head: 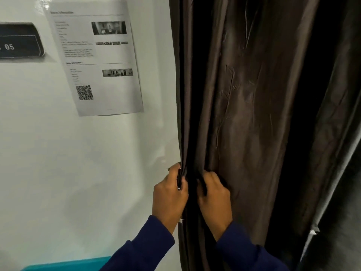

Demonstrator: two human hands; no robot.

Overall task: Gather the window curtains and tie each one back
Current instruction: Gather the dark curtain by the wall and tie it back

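Nearest to me, two dark blue sleeves (148, 249) reach up from the bottom of the view, and a teal edge (66, 264) shows low on the left beneath the white wall (78, 173). My left hand (169, 194) has its fingers curled round the leading edge of the curtain (244, 114), pinching a thin bunch of folds right where the fabric meets the wall. My right hand (214, 196) sits just beside it, knuckles toward me, fingers hooked into the next folds and gripping them; the two hands are close together with a narrow dark pleat between them. The curtain is dark brown with a dull sheen, hanging in long vertical folds that draw together tightly at the hands and loosen higher up, with faint creases across its broad middle panel. It fills the right half of the view, running top to bottom along the wall's edge. Further right, a deep shadowed gap separates it from more dark fabric (340, 173). Farther off on the wall, a printed sheet (97, 59) with small photos and a QR code hangs tilted, and a dark sign (19, 42) reading "05" sits at the left edge.
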